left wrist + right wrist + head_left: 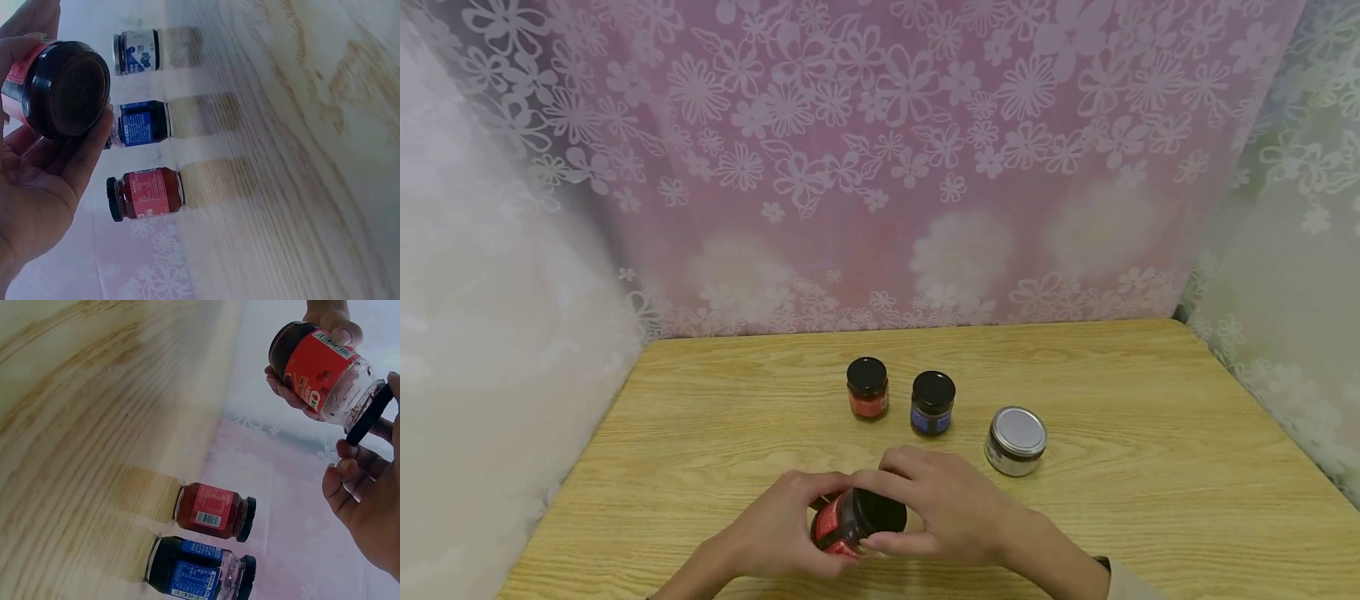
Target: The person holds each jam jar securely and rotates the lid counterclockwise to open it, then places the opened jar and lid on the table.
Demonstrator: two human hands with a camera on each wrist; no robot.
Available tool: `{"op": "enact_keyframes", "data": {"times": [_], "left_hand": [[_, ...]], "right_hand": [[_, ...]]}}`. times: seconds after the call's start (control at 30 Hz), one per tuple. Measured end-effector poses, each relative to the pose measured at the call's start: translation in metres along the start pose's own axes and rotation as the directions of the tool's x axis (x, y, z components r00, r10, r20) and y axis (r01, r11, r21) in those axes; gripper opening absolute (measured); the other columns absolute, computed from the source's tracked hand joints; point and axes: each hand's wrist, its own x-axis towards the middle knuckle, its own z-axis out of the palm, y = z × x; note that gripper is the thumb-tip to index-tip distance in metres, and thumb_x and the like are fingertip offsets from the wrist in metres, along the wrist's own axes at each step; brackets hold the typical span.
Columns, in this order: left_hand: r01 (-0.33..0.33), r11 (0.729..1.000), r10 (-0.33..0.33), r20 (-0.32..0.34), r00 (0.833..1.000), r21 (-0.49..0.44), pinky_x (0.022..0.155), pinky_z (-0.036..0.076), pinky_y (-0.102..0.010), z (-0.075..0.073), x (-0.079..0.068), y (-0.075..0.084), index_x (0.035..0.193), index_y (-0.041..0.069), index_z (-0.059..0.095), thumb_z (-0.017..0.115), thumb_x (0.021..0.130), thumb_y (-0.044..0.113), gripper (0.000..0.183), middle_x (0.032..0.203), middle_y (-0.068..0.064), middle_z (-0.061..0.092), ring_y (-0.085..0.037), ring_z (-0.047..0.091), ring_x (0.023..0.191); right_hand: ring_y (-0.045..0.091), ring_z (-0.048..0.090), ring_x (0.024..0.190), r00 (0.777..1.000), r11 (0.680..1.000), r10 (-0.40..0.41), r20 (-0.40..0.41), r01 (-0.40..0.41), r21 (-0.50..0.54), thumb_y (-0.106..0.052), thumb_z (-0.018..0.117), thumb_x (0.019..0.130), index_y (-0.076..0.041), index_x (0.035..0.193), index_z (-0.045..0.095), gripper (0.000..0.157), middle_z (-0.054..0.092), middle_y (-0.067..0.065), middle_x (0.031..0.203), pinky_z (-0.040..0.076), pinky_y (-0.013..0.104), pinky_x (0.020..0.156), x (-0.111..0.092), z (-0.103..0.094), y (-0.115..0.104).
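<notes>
Hands [771, 527] gripping red-lbl jar [322, 372] — R on lid [369, 414] — base [78, 92] only in L-wrist cam

wood-grain table [715, 417] | upright on it: red-labelled jar [868, 390] | blue-labelled jar [932, 406] | silver-lidded jar [1016, 442]

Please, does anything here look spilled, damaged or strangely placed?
Nothing stands out. The held jar is tilted, apparently from handling; the standing red jar, blue jar and silver-lidded jar are upright. No spill or damage shows.
</notes>
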Motion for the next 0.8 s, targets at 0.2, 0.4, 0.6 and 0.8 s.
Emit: {"op": "enact_keyframes", "data": {"times": [0.2,0.4,0.6,0.8], "left_hand": [[-0.002,0.999,0.004,0.052,0.999,-0.037,0.074,0.053,-0.026,-0.001,-0.003,-0.002,0.119,0.024,0.061,0.078,0.078,0.027,0.045,0.101,0.011,0.065,-0.005,0.063,0.084],[-0.001,0.998,0.008,0.103,0.995,-0.061,0.075,0.053,-0.026,-0.001,-0.006,-0.002,0.119,0.026,0.06,0.077,0.08,0.027,0.042,0.103,0.011,0.064,-0.005,0.062,0.086],[-0.008,0.996,0.021,0.146,0.989,-0.094,0.074,0.053,-0.025,-0.001,-0.007,-0.005,0.12,0.025,0.061,0.076,0.081,0.028,0.043,0.105,0.01,0.065,-0.006,0.062,0.088],[0.004,0.995,0.014,0.183,0.983,-0.101,0.074,0.053,-0.025,-0.003,-0.007,-0.009,0.123,0.024,0.059,0.077,0.08,0.03,0.047,0.105,0.01,0.065,-0.006,0.062,0.09]], "right_hand": [[0.001,0.043,0.077,0.999,0.999,-0.031,0.039,0.031,0.007,-0.054,0.051,0.094,-0.029,0.137,0.049,0.049,0.05,-0.011,0.099,0.035,0.009,0.062,0.0,-0.005,-0.004],[0.0,0.044,0.08,0.994,0.998,-0.065,0.085,0.065,0.007,-0.054,0.05,0.094,-0.031,0.14,0.046,0.052,0.05,-0.011,0.099,0.034,0.008,0.065,0.0,-0.012,-0.007],[0.0,0.048,0.088,0.986,0.997,-0.075,0.151,0.07,0.036,-0.054,0.049,0.094,-0.033,0.139,0.047,0.05,0.051,-0.011,0.106,0.04,0.011,0.073,0.0,-0.017,-0.01],[0.002,0.05,0.099,0.981,0.992,-0.126,0.149,0.121,0.043,-0.05,0.052,0.094,-0.033,0.138,0.048,0.047,0.052,-0.009,0.117,0.043,0.016,0.08,0.0,-0.019,-0.01]]}}
